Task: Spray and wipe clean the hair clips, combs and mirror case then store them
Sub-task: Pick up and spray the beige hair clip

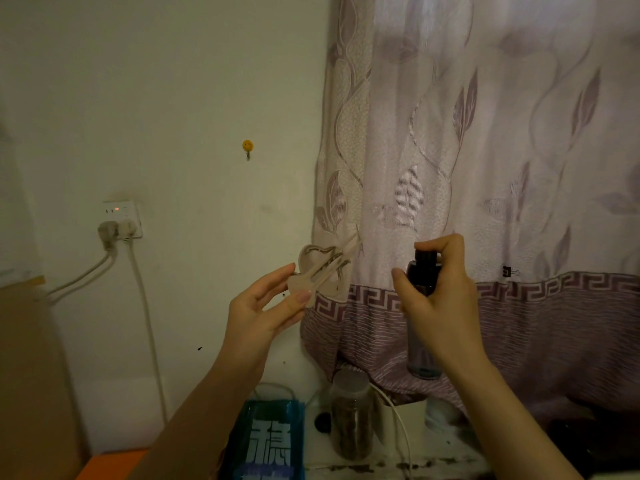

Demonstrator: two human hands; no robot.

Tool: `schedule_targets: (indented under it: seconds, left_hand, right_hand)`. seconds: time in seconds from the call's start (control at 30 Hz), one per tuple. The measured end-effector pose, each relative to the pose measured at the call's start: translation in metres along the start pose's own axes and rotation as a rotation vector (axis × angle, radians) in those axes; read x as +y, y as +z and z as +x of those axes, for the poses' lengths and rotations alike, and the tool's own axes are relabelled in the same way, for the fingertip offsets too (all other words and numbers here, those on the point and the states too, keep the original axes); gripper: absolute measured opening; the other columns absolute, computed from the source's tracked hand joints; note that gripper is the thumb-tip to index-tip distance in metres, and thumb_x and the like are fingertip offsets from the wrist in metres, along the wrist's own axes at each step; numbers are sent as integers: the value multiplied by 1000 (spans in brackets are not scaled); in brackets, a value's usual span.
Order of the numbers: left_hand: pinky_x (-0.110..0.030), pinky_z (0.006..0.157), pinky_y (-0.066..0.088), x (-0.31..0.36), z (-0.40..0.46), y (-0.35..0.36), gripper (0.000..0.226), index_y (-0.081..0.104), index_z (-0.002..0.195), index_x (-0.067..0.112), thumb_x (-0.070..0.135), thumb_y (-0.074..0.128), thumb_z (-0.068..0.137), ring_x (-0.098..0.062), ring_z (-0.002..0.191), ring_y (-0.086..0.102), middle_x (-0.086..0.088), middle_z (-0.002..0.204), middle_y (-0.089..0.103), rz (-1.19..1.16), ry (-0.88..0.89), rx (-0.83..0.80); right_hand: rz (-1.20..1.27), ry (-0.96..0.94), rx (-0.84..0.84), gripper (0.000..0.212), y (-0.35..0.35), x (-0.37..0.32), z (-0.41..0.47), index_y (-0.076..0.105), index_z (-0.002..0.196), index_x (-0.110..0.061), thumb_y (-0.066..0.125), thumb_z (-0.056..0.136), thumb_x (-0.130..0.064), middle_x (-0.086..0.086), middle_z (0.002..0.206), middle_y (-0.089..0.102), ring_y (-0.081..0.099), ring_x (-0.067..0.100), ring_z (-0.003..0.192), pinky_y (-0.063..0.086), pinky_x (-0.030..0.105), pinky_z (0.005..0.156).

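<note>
A beige hair clip [320,271] with curved claws is held up in front of the wall, pinched at its handle end between thumb and fingers of my left hand [266,306]. To its right, my right hand [440,292] grips a dark spray bottle [423,275] upright, with the index finger curled over its black top. The nozzle faces left toward the clip, a short gap apart. The bottle's lower end [423,365] shows below my wrist. No combs or mirror case are in view.
A patterned mauve curtain [485,168] hangs behind my hands. Below stand a clear jar [351,417], a blue packet [266,441] and a white cable [398,420]. A wall socket [123,220] with plugs is at left, and a cardboard box [31,375] beneath it.
</note>
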State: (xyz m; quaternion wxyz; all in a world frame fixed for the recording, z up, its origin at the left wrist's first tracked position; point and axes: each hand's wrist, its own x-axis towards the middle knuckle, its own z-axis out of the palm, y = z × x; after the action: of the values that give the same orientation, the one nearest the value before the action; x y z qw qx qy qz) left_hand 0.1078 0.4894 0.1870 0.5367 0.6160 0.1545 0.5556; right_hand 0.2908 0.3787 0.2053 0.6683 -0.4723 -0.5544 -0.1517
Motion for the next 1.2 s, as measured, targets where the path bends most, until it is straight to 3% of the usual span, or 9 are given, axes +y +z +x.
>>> schedule_targets:
  seconds: [0.17,0.33,0.5,0.63,0.83,0.93,1.2]
  left_hand:
    - [-20,71,56,0,0,0,61,67,110,26,30,79,51,-16,97,70,3,105,73,-5,6,-4]
    - [-19,73,55,1,-1,-3,54,68,109,25,23,78,56,-11,98,68,8,103,72,89,76,-19]
    - [-18,75,55,3,-6,1,53,68,108,24,12,80,58,-11,95,70,11,105,72,199,171,-81]
    - [-16,77,54,3,-10,5,54,66,107,29,17,81,56,-5,100,67,15,106,71,291,231,-129]
    - [-15,81,52,5,-14,11,51,63,108,27,19,78,60,-3,98,66,6,108,66,419,364,-191]
    - [-14,81,52,4,-14,12,51,62,108,25,18,78,60,-1,97,65,7,108,65,431,385,-207]
    - [-13,84,50,-1,-13,11,64,58,116,29,21,81,56,2,105,63,15,115,64,437,269,-234]
  right_hand:
    - [21,25,-25,40,1,4,-2,39,92,-36,67,85,-8,2,76,56,59,23,61,51,31,54]
    - [168,132,-74,49,0,6,-4,42,106,-44,71,81,-13,4,80,57,61,28,66,56,48,63]
    - [384,324,-113,67,0,8,-1,42,121,-42,76,66,-27,7,84,67,68,22,75,58,33,66]
    - [383,370,-136,76,1,10,-2,43,126,-40,77,58,-34,4,99,67,69,14,83,60,33,69]
    - [405,418,-138,78,1,15,-3,47,129,-33,78,57,-28,2,105,66,69,5,87,60,28,71]
    - [479,439,-181,72,1,16,-4,53,126,-29,78,58,-21,9,100,69,69,13,79,57,28,53]
    - [517,414,-156,56,3,22,-8,57,114,-21,77,69,4,12,83,69,64,21,69,54,29,48]
